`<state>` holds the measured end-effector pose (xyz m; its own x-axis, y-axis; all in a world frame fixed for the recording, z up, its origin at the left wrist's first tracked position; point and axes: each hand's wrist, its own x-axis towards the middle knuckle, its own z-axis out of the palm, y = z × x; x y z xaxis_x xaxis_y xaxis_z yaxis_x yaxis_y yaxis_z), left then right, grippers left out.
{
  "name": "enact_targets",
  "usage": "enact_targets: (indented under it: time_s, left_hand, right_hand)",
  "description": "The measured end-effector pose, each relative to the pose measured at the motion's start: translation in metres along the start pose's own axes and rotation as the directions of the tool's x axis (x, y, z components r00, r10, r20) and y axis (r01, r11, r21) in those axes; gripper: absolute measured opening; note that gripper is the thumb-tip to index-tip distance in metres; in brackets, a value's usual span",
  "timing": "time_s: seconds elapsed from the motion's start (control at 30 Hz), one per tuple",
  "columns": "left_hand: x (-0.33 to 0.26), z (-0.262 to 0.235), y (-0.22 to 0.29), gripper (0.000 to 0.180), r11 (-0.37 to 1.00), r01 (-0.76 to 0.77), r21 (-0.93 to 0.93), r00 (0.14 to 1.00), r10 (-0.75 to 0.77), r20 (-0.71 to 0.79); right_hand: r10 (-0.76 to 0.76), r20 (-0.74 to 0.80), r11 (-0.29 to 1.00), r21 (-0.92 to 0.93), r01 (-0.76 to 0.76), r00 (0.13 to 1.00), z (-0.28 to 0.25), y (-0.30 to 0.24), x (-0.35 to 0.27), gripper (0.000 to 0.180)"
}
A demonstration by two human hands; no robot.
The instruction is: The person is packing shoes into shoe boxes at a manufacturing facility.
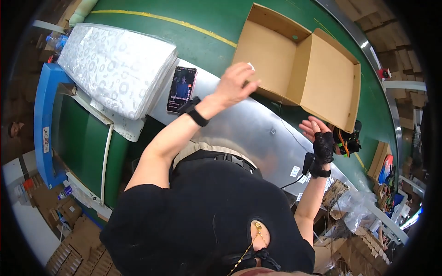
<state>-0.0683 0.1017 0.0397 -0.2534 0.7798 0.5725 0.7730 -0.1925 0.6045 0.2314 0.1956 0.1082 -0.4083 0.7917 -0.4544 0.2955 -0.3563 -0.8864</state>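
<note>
An open shoebox-like cardboard box (271, 55) with its hinged lid (331, 78) folded back lies across the far side of the metal table. My left hand (235, 86) is bare, with a black band on its wrist, and hovers by the box's near left corner. Its thumb stands apart from the fingers, and a small white patch shows at a fingertip; I cannot tell what that is. My right hand (320, 138), in a black fingerless glove, is beside the lid's near edge, fingers stretched out. Whether it touches the lid is unclear.
A phone (181, 89) with a lit screen lies on the metal table (239, 126), beside a plastic-wrapped stack of patterned white paper (117, 69). Behind the table runs a green conveyor belt (207, 57). A black-and-orange shoe (346, 140) is partly hidden under the lid.
</note>
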Motion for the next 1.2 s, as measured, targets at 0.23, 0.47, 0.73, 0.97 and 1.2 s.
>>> enact_targets:
  time_s: [0.23,0.47,0.73,0.97,1.2]
  left_hand:
    - [-0.042,-0.152,-0.1,0.029,0.867,0.482,0.127,0.843,-0.419,-0.337]
    - [-0.138,-0.246,-0.166,0.056,0.391,0.573,0.72,0.666,-0.735,-0.131]
    - [-0.138,-0.24,-0.168,0.048,0.355,0.513,0.782,0.717,-0.678,-0.161]
    - [-0.118,-0.274,-0.175,0.029,0.324,0.596,0.735,0.772,-0.484,-0.412]
    - [-0.022,-0.334,-0.092,0.028,0.645,0.723,0.248,0.597,-0.402,-0.694]
  right_hand:
    - [-0.466,0.157,0.658,-0.596,0.46,0.871,0.078,-0.02,0.032,0.037]
    - [-0.388,0.317,0.124,-0.912,0.391,0.865,0.117,0.035,0.079,0.044]
    - [-0.468,0.365,0.087,-0.887,0.453,0.805,0.118,0.038,0.087,0.051]
    - [-0.442,0.399,0.099,-0.869,0.486,0.803,0.119,0.041,0.097,0.05]
    - [-0.392,0.434,0.148,-0.841,0.521,0.811,0.117,0.025,0.084,0.055]
